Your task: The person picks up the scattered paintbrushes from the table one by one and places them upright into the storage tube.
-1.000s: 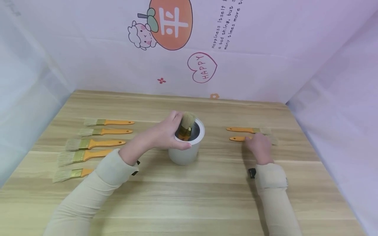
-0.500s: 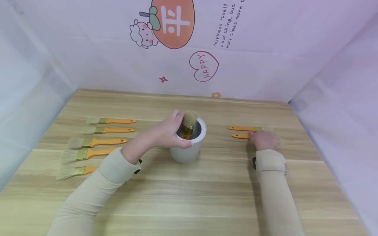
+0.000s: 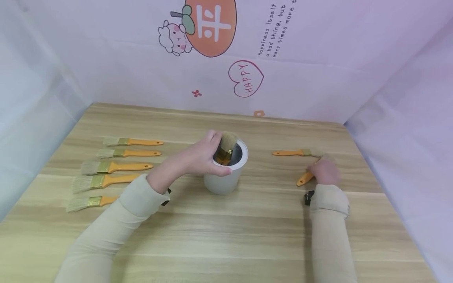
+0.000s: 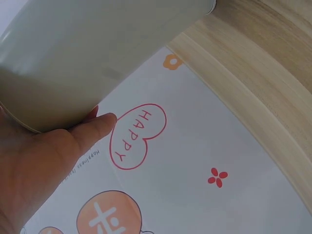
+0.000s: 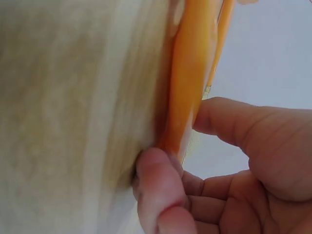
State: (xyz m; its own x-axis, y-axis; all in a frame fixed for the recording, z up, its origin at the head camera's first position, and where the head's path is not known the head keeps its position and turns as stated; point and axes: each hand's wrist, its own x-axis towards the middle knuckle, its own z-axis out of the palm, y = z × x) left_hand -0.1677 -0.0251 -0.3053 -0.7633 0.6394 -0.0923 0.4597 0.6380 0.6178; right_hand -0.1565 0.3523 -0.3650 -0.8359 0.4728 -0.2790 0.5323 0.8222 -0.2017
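A pale wood-grain tabletop [image 3: 247, 236] sits inside a booth of lilac sheeting printed with an orange cartoon fruit and a pink "HAPPY" heart [image 3: 245, 78]. At far left, a row of five orange-handled flat paintbrushes [image 3: 113, 168] lies side by side, bristles pointing left, well apart from both hands. At centre, the person's left hand [image 3: 203, 157] curls around the rim and wall of a white cylindrical canister [image 3: 223, 181]; the left wrist view shows the thumb [image 4: 90, 129] pressed flat to the canister's side. One brass-ferruled brush [image 3: 226, 147] stands bristles-up inside the canister, just beside the gripping fingers. To the right, a lone orange-handled brush [image 3: 293, 153] lies flat on the table. Nearest the right edge, the right hand [image 3: 323, 173] is closed in a pinch on another orange-handled paintbrush [image 3: 305, 179], thumb and fingertip [image 5: 156, 170] meeting on the handle, its orange end angled down toward the table. The grip looks slight, made at the fingertips on a smooth plastic handle, so the brush could twist or slip free as it is lifted. A careless carry toward the canister might also knock the standing brush, or tip the canister if the steadying left hand eases off.
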